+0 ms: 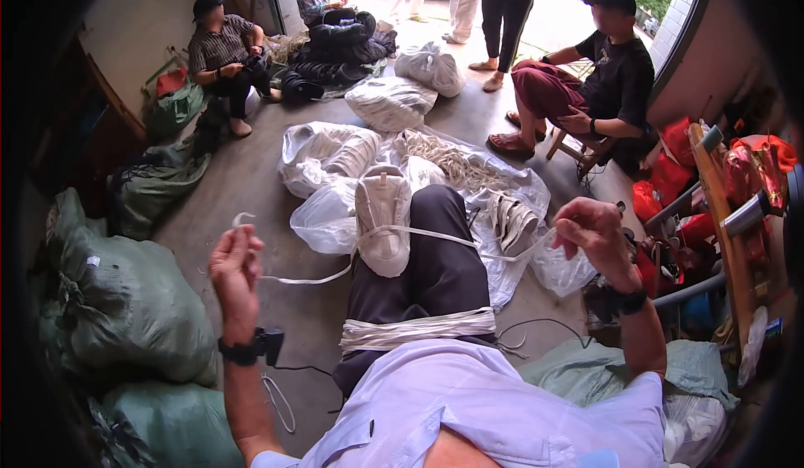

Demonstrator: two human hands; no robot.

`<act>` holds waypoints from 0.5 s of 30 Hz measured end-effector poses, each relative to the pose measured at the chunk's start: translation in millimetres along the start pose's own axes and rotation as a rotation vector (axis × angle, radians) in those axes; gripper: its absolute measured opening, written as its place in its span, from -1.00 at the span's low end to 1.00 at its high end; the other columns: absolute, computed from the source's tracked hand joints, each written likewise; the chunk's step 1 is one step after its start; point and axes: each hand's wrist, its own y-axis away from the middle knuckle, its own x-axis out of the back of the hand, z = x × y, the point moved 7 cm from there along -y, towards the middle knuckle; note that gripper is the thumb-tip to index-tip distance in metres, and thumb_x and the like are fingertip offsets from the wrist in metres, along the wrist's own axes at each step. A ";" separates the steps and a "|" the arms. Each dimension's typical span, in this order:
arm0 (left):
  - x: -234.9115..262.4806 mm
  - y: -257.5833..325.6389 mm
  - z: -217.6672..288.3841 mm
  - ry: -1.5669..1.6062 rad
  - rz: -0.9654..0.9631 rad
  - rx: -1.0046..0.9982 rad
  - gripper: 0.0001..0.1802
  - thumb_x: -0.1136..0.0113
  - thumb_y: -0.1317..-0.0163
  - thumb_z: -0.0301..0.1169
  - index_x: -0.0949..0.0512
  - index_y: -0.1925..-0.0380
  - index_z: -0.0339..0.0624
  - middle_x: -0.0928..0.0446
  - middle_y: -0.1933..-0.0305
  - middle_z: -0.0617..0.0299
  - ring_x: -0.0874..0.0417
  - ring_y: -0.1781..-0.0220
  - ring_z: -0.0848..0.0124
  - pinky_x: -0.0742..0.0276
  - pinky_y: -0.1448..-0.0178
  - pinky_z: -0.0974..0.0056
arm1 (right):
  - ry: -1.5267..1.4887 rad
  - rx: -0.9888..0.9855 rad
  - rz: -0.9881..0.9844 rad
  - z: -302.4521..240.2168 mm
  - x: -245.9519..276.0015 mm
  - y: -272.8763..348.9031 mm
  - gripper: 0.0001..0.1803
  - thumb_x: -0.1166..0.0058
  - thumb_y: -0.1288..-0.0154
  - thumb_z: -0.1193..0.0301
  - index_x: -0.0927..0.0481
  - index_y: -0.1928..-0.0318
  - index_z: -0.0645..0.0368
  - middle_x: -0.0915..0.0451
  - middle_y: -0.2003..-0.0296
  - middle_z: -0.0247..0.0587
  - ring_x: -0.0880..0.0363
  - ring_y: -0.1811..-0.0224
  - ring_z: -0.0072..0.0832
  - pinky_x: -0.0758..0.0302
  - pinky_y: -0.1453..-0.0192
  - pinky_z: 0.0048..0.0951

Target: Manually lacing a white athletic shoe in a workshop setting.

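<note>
A cream-white shoe (383, 254) rests on my left knee, its toe pointing toward me. One white shoelace (435, 235) runs across the shoe and stretches out to both sides. My left hand (235, 260) is raised on the left, fingers pinched on one end, whose tip curls above them. Held up on the right, my right hand (598, 238) pinches the lace near its other end. A bundle of white laces (419, 331) lies across my thighs. Beyond my knees, more white shoes (512, 223) lie on clear plastic sheeting beside a heap of loose laces (440, 160).
Stuffed green sacks (126, 292) crowd my left side. At right stand a wooden-edged rack (727, 242) and red bags (670, 171). White bags (392, 104) and a pile of black shoes (339, 54) lie farther off. Several people sit or stand around the doorway.
</note>
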 end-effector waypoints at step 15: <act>-164.0 80.5 -31.7 0.039 -0.536 0.042 -0.77 -0.10 -0.49 -0.39 -0.67 0.11 -0.30 -0.69 0.33 0.16 -0.57 0.48 0.59 -0.48 0.37 0.47 | -0.266 0.189 -0.400 -41.5 -171.4 -38.5 -0.65 -0.27 -0.40 0.22 -0.75 0.23 0.35 -0.63 0.54 -0.40 -0.50 0.50 -0.74 -0.42 0.47 -0.63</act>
